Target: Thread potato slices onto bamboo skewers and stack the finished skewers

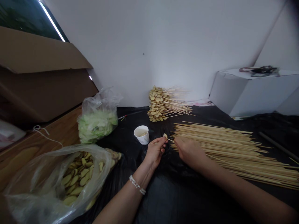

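Note:
A potato slice (165,136) is pinched in the fingers of my left hand (155,150), with a beaded bracelet at the wrist. Just to its right, my right hand (188,150) is closed round a thin wooden skewer (171,140) whose end points at the slice. Whether the tip has gone into the slice is too small to tell. Many loose skewers (224,140) lie side by side under and beyond my right hand. Behind both hands, a stack of skewered potato slices (158,104) lies against the wall. A white paper cup (142,138) stands beside my left hand.
An open plastic bag of potato slices (78,177) lies at front left. Behind it sits a clear bag of pale green vegetable pieces (99,124). A cardboard box (42,87) stands at far left, a white box (252,87) at back right. Black plastic sheeting (163,193) covers the work surface.

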The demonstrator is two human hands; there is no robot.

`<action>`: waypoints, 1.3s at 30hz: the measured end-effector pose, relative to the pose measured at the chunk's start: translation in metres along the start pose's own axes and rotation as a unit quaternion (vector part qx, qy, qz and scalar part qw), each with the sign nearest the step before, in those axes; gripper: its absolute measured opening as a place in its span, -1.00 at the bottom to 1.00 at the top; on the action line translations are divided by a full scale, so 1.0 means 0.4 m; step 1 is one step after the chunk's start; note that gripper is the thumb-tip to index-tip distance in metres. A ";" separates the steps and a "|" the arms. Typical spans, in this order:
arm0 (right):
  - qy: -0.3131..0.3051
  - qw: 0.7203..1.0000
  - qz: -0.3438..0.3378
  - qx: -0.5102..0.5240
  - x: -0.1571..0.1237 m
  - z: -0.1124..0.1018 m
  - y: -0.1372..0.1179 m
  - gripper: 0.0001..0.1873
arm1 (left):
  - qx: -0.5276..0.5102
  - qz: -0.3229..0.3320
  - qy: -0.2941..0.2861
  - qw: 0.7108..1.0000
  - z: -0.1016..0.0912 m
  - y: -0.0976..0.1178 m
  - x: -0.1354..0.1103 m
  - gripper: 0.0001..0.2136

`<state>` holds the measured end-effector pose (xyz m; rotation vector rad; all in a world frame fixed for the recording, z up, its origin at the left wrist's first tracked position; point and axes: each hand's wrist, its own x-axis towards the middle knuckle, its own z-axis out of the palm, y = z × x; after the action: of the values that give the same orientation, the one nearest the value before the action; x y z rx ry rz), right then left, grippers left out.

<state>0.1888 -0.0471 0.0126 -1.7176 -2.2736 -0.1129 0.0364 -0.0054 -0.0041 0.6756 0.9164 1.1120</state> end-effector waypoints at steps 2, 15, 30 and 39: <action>0.017 1.000 -0.021 0.006 0.000 0.007 0.002 -0.80 | 0.000 -0.003 -0.002 1.000 0.000 0.001 0.000 -0.68; 0.034 0.996 -0.031 0.070 0.011 0.032 0.026 -0.80 | -0.003 -0.028 -0.027 0.999 0.003 0.011 -0.007 -0.69; -0.003 0.990 -0.003 0.137 0.020 0.024 0.035 -0.76 | 0.014 -0.027 -0.041 0.999 0.006 0.008 -0.011 -0.71; 0.062 0.972 -0.028 0.225 0.028 0.024 0.048 -0.89 | -0.029 -0.009 -0.018 0.999 -0.004 0.014 0.001 -0.71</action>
<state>0.2025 -0.0292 0.0044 -1.3727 -2.0567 0.2587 0.0325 -0.0030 -0.0004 0.6374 0.8552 1.1033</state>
